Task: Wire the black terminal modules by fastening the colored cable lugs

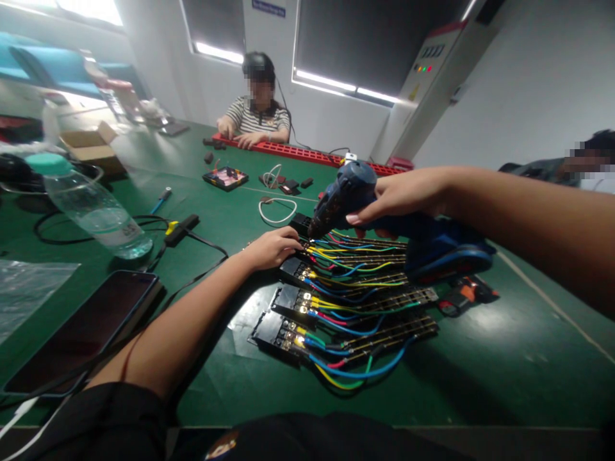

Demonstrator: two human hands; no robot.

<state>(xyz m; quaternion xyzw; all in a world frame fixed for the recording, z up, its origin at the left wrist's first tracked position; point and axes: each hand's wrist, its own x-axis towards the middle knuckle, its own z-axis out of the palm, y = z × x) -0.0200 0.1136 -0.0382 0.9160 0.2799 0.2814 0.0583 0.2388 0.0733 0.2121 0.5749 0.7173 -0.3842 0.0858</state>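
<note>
My right hand (403, 195) wraps round the handle of a blue cordless drill (353, 186), which points down and left. The drill's tip is at the screw terminals at the far end of a row of black wired modules (281, 317). Close to that tip, my left hand (273, 248) has its fingers bent and pressed together on a black wired module, partly hiding it. Yellow, green, blue and red wires (369, 371) run right from the modules over long dark strips with brassy bars (418, 325).
A phone (86, 333) and a tilted water bottle (103, 218) lie at left, near black cables. An orange-and-black tool (468, 294) rests at right. Beyond are a small parts tray (225, 178) and a long red slotted rail (307, 153), where another person works.
</note>
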